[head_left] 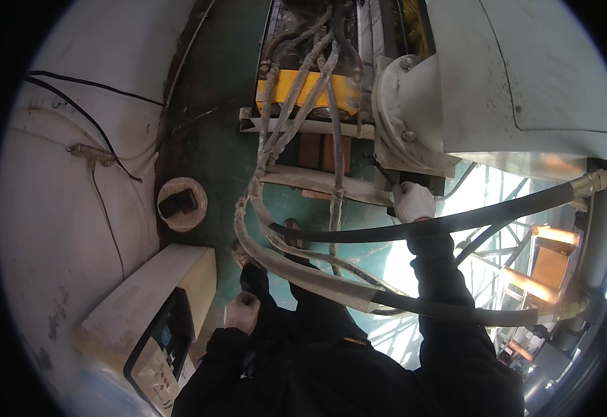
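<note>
My right hand, in a white glove, reaches forward to the foot of the pale flanged machine part. Its fingers are curled around a thin dark stick-like thing that slants up to the left; its kind is not clear, and its lower end is hidden by the hand. A thick black hose crosses over my right wrist. Beside my left leg, my left hand, also gloved, is closed in a loose fist. Nothing shows in it.
Grimy wrapped hoses loop across in front of me from a yellow block. A second black hose passes over my right forearm. At left stand a beige control box and a round stool-like top bearing dark blocks. A large white housing overhangs the right.
</note>
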{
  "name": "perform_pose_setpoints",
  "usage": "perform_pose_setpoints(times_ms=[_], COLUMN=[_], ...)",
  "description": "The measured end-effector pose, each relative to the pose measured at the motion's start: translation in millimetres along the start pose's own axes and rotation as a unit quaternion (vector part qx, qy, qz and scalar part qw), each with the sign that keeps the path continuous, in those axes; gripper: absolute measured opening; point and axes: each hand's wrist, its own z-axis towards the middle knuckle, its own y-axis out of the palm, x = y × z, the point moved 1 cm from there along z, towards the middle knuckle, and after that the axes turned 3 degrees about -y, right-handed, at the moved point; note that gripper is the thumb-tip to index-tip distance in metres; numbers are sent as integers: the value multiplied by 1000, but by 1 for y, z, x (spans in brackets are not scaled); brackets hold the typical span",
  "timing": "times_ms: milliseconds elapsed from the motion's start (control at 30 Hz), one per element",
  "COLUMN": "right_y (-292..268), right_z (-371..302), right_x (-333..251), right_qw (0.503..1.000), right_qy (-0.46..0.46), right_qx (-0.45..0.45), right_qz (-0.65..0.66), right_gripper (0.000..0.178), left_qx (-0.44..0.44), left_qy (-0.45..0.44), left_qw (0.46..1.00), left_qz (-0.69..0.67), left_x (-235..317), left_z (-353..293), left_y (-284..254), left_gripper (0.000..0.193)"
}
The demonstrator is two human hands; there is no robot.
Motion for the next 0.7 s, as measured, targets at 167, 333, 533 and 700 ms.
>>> perform_pose_setpoints(times_ms=[167, 333, 533, 700], right_y=[-17, -13, -15, -19], right_z=[21, 43, 60, 62], right_x=[-17, -18, -22, -23], right_qw=[997, 992, 985, 986], right_qy=[2, 9, 7, -1], right_qx=[-51, -88, -110, -108], right_qz=[-64, -92, -130, -123], right_gripper=[43, 45, 51, 51], left_qx=[2, 1, 8, -9], left_qy=[-17, -20, -24, -28], left_qw=[1000, 999, 999, 999], left_qz=[-24, -39, -20, -14], left_x=[-5, -21, -28, -20], left_z=[-6, -8, -7, -4], left_y=[0, 1, -1, -6], left_gripper=[30, 39, 34, 40])
